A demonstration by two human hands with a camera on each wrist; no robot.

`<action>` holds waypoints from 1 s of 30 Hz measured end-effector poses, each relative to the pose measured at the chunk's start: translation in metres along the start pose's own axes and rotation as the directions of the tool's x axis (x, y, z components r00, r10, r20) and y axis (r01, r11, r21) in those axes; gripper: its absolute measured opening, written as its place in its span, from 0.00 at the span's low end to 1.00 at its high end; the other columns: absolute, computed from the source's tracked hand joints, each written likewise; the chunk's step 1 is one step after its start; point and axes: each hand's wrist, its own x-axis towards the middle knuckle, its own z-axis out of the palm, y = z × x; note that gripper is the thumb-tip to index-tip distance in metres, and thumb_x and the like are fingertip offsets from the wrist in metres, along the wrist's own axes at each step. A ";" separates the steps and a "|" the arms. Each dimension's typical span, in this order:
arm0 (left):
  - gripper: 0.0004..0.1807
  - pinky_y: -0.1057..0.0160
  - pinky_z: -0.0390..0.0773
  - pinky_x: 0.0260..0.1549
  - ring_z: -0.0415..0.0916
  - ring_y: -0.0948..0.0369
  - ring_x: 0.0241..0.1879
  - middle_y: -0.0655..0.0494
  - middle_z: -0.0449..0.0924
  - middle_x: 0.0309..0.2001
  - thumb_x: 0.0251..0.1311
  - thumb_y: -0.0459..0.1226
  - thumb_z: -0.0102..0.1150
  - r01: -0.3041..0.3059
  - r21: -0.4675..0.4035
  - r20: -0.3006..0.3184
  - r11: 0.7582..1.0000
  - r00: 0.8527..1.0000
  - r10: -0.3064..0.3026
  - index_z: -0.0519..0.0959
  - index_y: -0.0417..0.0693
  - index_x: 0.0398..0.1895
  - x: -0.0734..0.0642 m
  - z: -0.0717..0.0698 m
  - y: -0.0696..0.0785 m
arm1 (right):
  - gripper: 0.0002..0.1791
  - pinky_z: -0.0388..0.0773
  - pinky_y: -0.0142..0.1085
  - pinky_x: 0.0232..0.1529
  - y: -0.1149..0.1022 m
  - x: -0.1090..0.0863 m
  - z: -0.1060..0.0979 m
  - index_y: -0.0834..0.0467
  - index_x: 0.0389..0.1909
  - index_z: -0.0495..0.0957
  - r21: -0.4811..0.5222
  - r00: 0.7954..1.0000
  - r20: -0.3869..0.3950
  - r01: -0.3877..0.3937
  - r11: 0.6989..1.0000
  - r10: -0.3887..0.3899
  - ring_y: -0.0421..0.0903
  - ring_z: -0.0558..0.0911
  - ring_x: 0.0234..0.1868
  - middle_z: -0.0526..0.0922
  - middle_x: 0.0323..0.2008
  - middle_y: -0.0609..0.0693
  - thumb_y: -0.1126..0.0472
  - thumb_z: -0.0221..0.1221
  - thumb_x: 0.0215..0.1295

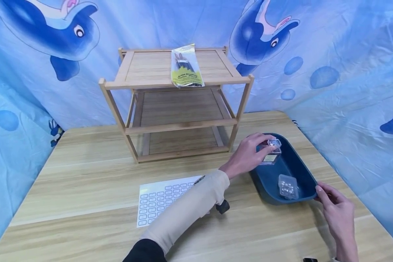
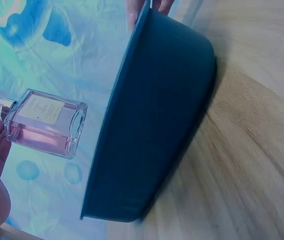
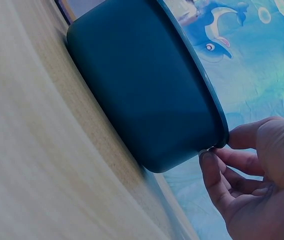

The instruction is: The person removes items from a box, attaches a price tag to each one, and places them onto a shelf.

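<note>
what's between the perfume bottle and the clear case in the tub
In the head view, only bare floor of the tub shows between the perfume bottle and the clear case.

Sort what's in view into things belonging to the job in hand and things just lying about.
Likely in the job:
- glass bottle, held by the left hand over the bin
- blue bin, rim pinched by the right hand
- clear case, inside the bin

Apparently lying about:
- brush pack
- wooden rack
- printed sheet
</note>
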 end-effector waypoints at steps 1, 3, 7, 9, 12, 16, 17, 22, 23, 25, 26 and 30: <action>0.19 0.76 0.71 0.55 0.75 0.66 0.55 0.55 0.80 0.57 0.76 0.42 0.58 0.002 -0.001 0.000 1.000 1.000 -0.002 0.80 0.46 0.64 -0.002 -0.002 0.002 | 0.09 0.79 0.21 0.34 0.000 0.000 0.000 0.60 0.48 0.88 0.014 1.000 0.001 -0.002 1.000 0.002 0.33 0.83 0.30 0.87 0.35 0.38 0.67 0.63 0.72; 0.19 0.77 0.72 0.53 0.74 0.68 0.53 0.56 0.81 0.56 0.75 0.43 0.59 0.003 -0.007 0.003 1.000 1.000 -0.003 0.80 0.47 0.64 -0.005 -0.007 0.005 | 0.09 0.79 0.21 0.34 0.001 0.001 0.000 0.60 0.48 0.88 0.028 1.000 0.002 -0.005 1.000 0.005 0.34 0.83 0.30 0.87 0.35 0.38 0.68 0.64 0.71; 0.19 0.75 0.75 0.52 0.73 0.69 0.51 0.55 0.80 0.56 0.74 0.42 0.61 -0.001 -0.020 0.017 1.000 1.000 0.001 0.80 0.47 0.64 -0.012 -0.013 0.008 | 0.09 0.79 0.21 0.34 0.002 0.000 -0.001 0.58 0.48 0.88 0.038 1.000 0.011 -0.010 0.999 0.009 0.34 0.84 0.29 0.87 0.36 0.37 0.68 0.64 0.71; 0.19 0.74 0.77 0.51 0.73 0.69 0.51 0.55 0.80 0.57 0.74 0.42 0.62 -0.003 -0.019 0.025 1.000 1.000 0.003 0.81 0.47 0.64 -0.016 -0.016 0.008 | 0.09 0.79 0.21 0.34 0.002 0.000 -0.002 0.57 0.48 0.88 0.032 1.000 0.018 -0.010 0.999 0.010 0.33 0.84 0.29 0.87 0.36 0.37 0.67 0.64 0.71; 0.19 0.73 0.77 0.49 0.73 0.69 0.51 0.55 0.80 0.57 0.74 0.42 0.61 -0.006 -0.019 0.033 1.000 0.999 0.006 0.80 0.48 0.64 -0.022 -0.019 0.009 | 0.09 0.79 0.20 0.34 0.003 0.000 -0.002 0.56 0.47 0.89 0.032 1.000 0.023 -0.009 0.999 0.008 0.33 0.84 0.29 0.87 0.36 0.36 0.67 0.64 0.72; 0.19 0.74 0.76 0.50 0.73 0.70 0.51 0.57 0.80 0.55 0.75 0.41 0.60 -0.008 -0.027 0.037 1.000 0.999 0.009 0.80 0.47 0.64 -0.030 -0.025 0.009 | 0.09 0.79 0.20 0.34 0.003 -0.001 -0.003 0.56 0.47 0.89 0.061 0.999 0.029 -0.015 0.998 0.013 0.33 0.84 0.29 0.87 0.36 0.36 0.68 0.64 0.71; 0.19 0.73 0.76 0.49 0.73 0.70 0.51 0.58 0.80 0.55 0.75 0.41 0.60 -0.005 -0.032 0.036 0.999 0.999 0.006 0.80 0.47 0.64 -0.032 -0.027 0.009 | 0.09 0.79 0.20 0.35 0.004 -0.001 -0.003 0.55 0.47 0.89 0.062 0.999 0.031 -0.017 0.998 0.016 0.33 0.84 0.29 0.87 0.36 0.36 0.68 0.64 0.71; 0.18 0.70 0.79 0.47 0.73 0.69 0.48 0.60 0.80 0.52 0.74 0.41 0.61 0.012 -0.039 0.023 0.999 1.000 -0.011 0.81 0.47 0.63 -0.041 -0.035 0.007 | 0.09 0.79 0.20 0.34 0.004 -0.001 -0.003 0.54 0.45 0.89 0.062 0.999 0.029 -0.031 0.998 0.029 0.33 0.84 0.29 0.87 0.36 0.36 0.68 0.64 0.71; 0.18 0.70 0.79 0.46 0.74 0.69 0.48 0.60 0.80 0.51 0.74 0.41 0.61 0.016 -0.041 0.020 0.999 1.000 -0.015 0.81 0.47 0.63 -0.043 -0.036 0.006 | 0.09 0.79 0.20 0.34 0.004 -0.001 -0.003 0.53 0.45 0.89 0.055 0.999 0.025 -0.030 0.998 0.029 0.33 0.84 0.28 0.87 0.36 0.36 0.68 0.64 0.71; 0.18 0.69 0.79 0.47 0.74 0.69 0.49 0.60 0.80 0.51 0.74 0.40 0.61 0.023 -0.039 0.015 0.999 1.000 -0.022 0.81 0.46 0.62 -0.046 -0.039 0.005 | 0.10 0.79 0.20 0.33 0.004 -0.001 -0.003 0.53 0.44 0.89 0.050 0.999 0.017 -0.028 0.998 0.027 0.33 0.84 0.28 0.87 0.35 0.36 0.69 0.63 0.71; 0.17 0.69 0.79 0.48 0.75 0.69 0.49 0.59 0.81 0.52 0.74 0.40 0.61 0.029 -0.041 0.013 0.999 1.000 -0.029 0.81 0.46 0.62 -0.047 -0.040 0.004 | 0.10 0.79 0.20 0.33 0.004 0.000 -0.003 0.54 0.44 0.89 0.053 1.000 0.014 -0.026 0.998 0.025 0.33 0.84 0.28 0.87 0.35 0.36 0.69 0.63 0.71; 0.17 0.67 0.79 0.50 0.76 0.68 0.51 0.57 0.80 0.56 0.74 0.39 0.62 0.045 -0.036 0.004 0.998 0.999 -0.045 0.81 0.46 0.62 -0.054 -0.046 0.000 | 0.10 0.79 0.21 0.33 0.004 0.001 -0.002 0.54 0.44 0.89 0.066 0.999 0.021 -0.027 0.997 0.026 0.33 0.85 0.28 0.87 0.35 0.37 0.69 0.63 0.71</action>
